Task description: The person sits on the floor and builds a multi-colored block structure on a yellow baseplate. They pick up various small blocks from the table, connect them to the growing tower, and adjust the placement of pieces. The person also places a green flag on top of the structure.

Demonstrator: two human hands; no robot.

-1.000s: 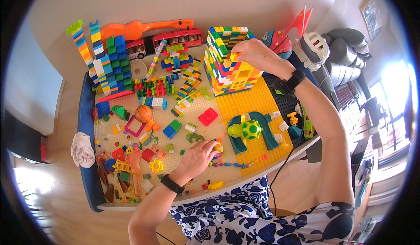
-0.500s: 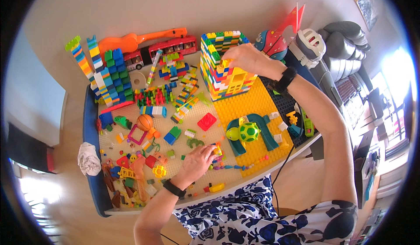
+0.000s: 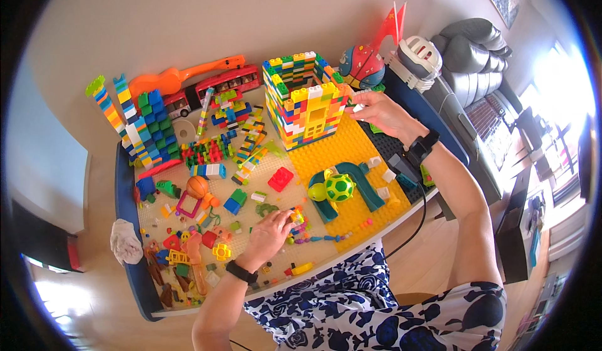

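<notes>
A hollow house of toy bricks [image 3: 295, 116], with yellow window and door pieces in its front, stands on a yellow baseplate [image 3: 301, 163]. My right hand [image 3: 384, 114] is at its right-hand wall, the fingers closed with a small white piece [image 3: 359, 108] showing between them. Whether the fingertips touch the wall I cannot tell. Low over the table, my left hand [image 3: 268, 235] pinches a small yellow brick [image 3: 295, 217] beside some small coloured pieces. A green toy turtle [image 3: 335, 188] sits by a teal curved slide [image 3: 369, 191] on the baseplate.
Left of the house are stepped brick towers [image 3: 153, 128], an orange toy guitar [image 3: 169, 81] and a red toy bus [image 3: 229, 83]. Loose toys and a small basketball [image 3: 197, 187] lie around the table. A black cable [image 3: 421, 216] hangs over the front right edge.
My right hand has gone from the house's front top edge to its right-hand side. My left hand stays low over the table, still pinching the yellow brick. The whole view has shifted.
</notes>
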